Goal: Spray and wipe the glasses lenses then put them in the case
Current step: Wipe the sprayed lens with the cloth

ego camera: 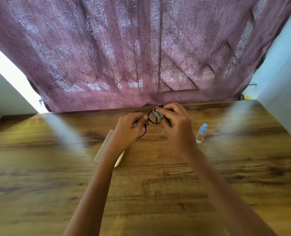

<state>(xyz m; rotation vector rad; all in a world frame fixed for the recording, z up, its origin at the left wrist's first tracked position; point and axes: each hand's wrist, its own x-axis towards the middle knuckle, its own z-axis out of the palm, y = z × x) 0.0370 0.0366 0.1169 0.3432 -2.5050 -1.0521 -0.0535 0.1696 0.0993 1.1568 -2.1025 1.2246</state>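
- A person's left hand (128, 128) is closed around one side of a pair of dark-framed glasses (152, 119), fingers curled over the rim, holding the frame up above the wooden table (158, 184).
- The right hand (174, 123) is pinched shut on a small grey-green cleaning cloth (158, 112), pressing it against the lens on its own side of the frame; the cloth folds over that lens's upper edge.
- The two hands are close together, joined by the glasses between them, near the far edge of the table.
- A pale, flat glasses case (105, 147) lies on the table beneath the left wrist and forearm, partly hidden by them; whether it is open or closed cannot be made out.
- A small clear spray bottle (200, 133) with a light blue cap stands upright on the table just to the outer side of the right hand, not touching it.
- Beyond both hands, a mauve patterned curtain (141, 48) hangs behind the table's far edge, daylight showing through the weave.
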